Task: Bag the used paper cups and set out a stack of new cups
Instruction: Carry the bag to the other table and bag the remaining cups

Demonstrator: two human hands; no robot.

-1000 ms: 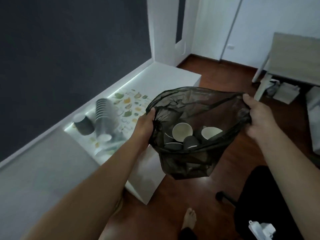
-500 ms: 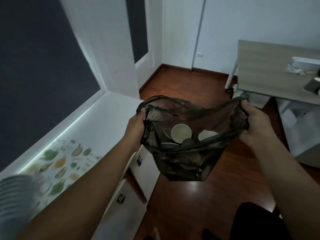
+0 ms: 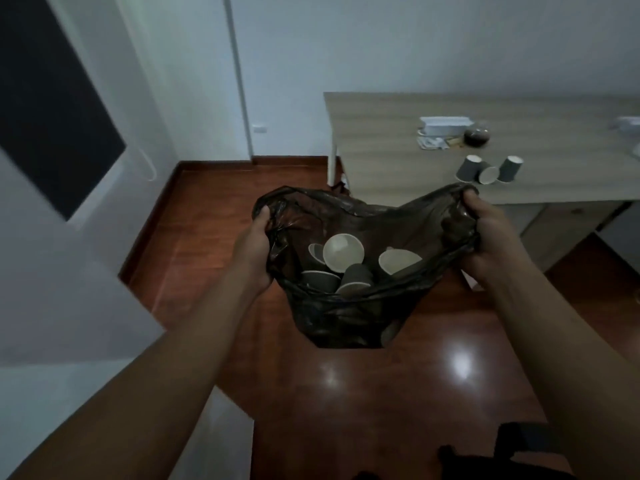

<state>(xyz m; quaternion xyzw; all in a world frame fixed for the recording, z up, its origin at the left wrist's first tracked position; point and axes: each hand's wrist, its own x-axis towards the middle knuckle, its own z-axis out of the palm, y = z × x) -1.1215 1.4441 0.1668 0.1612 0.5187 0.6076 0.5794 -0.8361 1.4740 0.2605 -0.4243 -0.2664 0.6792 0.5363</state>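
The dark see-through bag point(image 3: 349, 306) hung between the two hands, above the shiny red-brown floor point(image 3: 398, 393). Its mouth was pulled wide open. Inside lay the used cups point(image 3: 346, 261), dark grey outside and pale inside, tipped over and piled on each other. No words or marks could be read on the bag or on the cups.

The left hand point(image 3: 251, 251) gripped the left edge of the bag, with its fingers curled round the thin plastic. The right hand point(image 3: 488, 233) gripped the right edge the same way, with a bunch of plastic squeezed in its fist.

Just past the right hand stood a wooden table point(image 3: 398, 161). Near the table's front edge, close above the right hand, were three more grey cups point(image 3: 490, 171). Two stood upside down and one lay on its side between them, showing its pale inside. Farther back on the table was a white box point(image 3: 445, 124) with some small things beside it, and a round dark jar point(image 3: 477, 135). They were too blurry to read.

Past the left hand was a white wall point(image 3: 194, 81) with a big dark panel point(image 3: 52, 109). Below the left arm was a white cabinet top point(image 3: 52, 403).
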